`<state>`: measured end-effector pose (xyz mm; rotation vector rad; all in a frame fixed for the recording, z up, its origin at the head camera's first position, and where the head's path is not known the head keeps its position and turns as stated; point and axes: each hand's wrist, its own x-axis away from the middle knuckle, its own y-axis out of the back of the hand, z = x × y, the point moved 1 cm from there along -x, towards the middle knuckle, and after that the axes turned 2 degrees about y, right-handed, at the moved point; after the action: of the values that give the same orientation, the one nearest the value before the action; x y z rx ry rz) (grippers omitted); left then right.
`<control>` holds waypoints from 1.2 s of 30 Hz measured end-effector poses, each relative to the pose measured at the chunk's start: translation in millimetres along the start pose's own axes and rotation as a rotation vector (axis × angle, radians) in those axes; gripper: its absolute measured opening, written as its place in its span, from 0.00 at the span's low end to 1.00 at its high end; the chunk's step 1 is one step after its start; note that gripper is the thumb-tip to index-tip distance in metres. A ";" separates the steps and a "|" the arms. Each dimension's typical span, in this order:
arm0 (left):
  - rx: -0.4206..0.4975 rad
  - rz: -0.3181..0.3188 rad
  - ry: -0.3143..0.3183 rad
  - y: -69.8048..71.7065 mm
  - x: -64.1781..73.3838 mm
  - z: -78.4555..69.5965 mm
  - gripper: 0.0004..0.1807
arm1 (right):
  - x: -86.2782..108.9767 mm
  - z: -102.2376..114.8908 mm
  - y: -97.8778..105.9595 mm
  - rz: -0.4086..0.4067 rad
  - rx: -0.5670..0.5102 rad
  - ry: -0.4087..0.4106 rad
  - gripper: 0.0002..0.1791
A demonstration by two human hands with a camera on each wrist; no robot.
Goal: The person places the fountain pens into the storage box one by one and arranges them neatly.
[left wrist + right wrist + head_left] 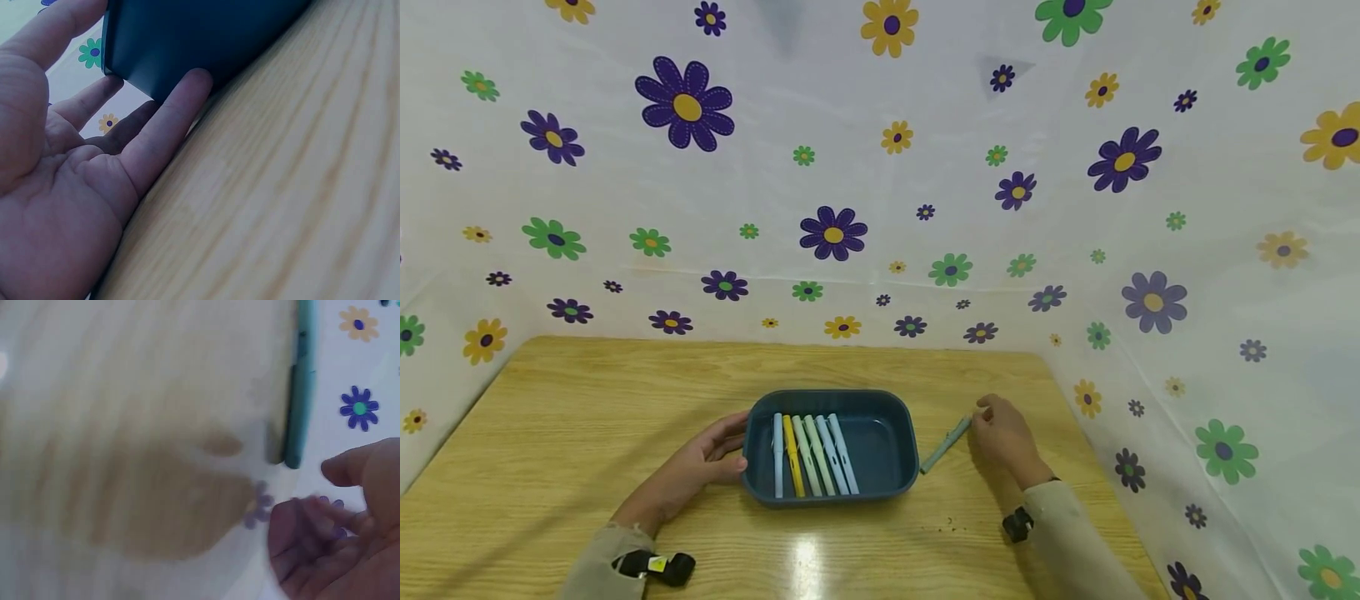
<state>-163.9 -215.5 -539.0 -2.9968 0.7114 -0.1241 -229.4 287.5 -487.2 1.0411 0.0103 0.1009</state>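
Observation:
A dark blue rectangular tray (883, 496) stands on the table with several pens in its left half: light blue ones (778, 454), a yellow pen (793, 457) and pale green ones (812, 454), side by side. Against the tray's left end rests my left hand (703, 458); in the left wrist view its extended fingers (165, 125) touch the tray's outer wall (181, 37). A green pen (946, 446) lies slanted on the table right of the tray. Beside its far end is my right hand (1003, 437); the right wrist view shows a gap between its loosely bent fingers and the pen (302, 394).
The wooden table (625, 375) reaches back to a white flowered cloth (775, 183), which also hangs along the right side. Small dark specks (951, 525) lie on the table in front of the green pen. Each wrist wears a black strap.

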 end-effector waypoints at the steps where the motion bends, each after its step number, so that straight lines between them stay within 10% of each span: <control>1: 0.002 0.000 -0.001 -0.2 0.0 -0.1 0.39 | 2.5 2.5 1.5 0.002 -0.035 -0.058 0.22; 11: 0.025 0.021 -0.021 -0.3 -2.2 2.5 0.40 | 6.8 21.4 0.5 0.030 -0.059 -0.189 0.24; 24: 0.014 0.015 -0.019 -0.2 -0.9 0.6 0.39 | 3.4 29.2 -8.3 0.141 -0.150 -0.057 0.10; 36: 0.016 0.013 -0.006 0.0 -0.8 0.3 0.40 | 12.5 41.8 -10.6 0.151 -0.080 0.019 0.17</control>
<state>-164.6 -215.1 -539.4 -2.9753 0.7253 -0.1204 -213.8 247.3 -474.7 0.9601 -0.0547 0.2469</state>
